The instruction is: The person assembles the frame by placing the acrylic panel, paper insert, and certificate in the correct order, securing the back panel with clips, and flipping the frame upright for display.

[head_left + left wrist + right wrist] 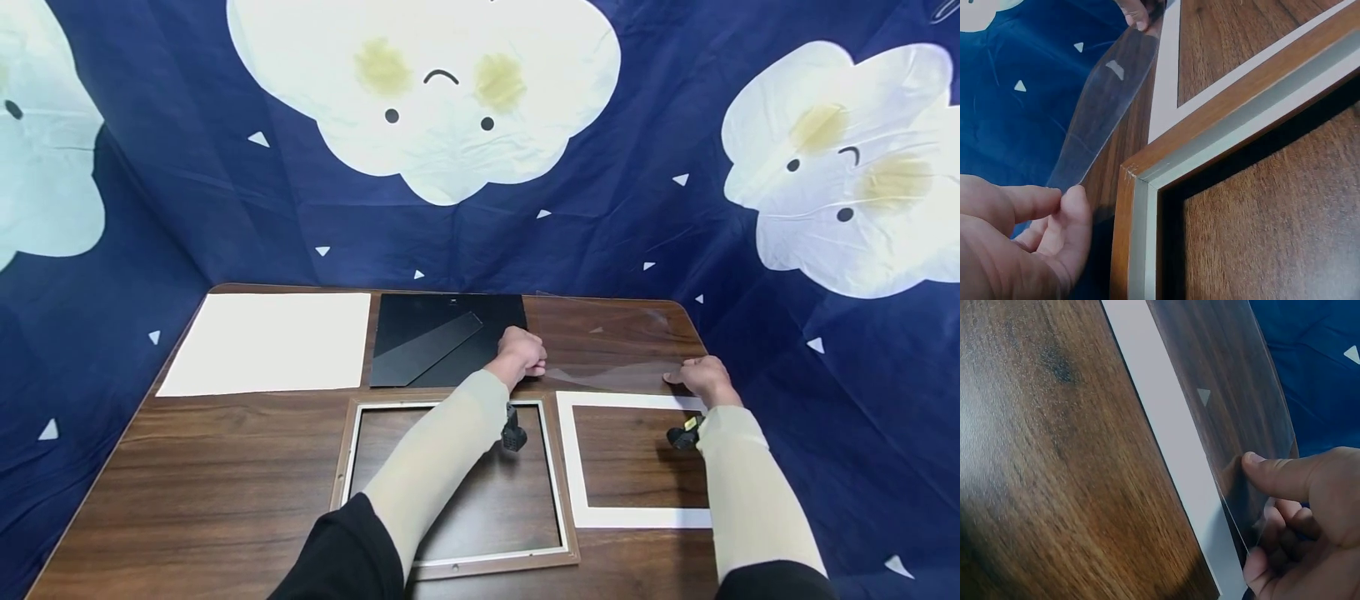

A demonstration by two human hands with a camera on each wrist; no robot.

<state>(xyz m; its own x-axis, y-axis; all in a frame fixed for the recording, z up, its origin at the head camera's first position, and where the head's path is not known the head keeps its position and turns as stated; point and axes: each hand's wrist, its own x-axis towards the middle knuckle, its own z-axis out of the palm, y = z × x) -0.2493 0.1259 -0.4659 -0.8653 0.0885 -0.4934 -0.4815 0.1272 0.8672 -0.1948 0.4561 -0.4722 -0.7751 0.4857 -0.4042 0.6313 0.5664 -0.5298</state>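
Both hands hold a clear plastic sheet (607,354) at its two near corners, and it bows between them over the back right of the table. In the left wrist view, thumb and fingertips of my left hand (1035,231) pinch one corner. My right hand (1310,512) grips the other corner, its thumb on the upper face and its fingers curled below. A wooden picture frame (572,533) with a pale inner lip lies under my left forearm. Next to it, a white mat border (637,517) lies partly covered by my right wrist.
A black backing board (408,329) with a folded easel leg lies at the back, partly behind my left hand. To its left is a white sheet (270,343). A blue cloth (465,242) with cloud prints hangs around the wooden table (202,483).
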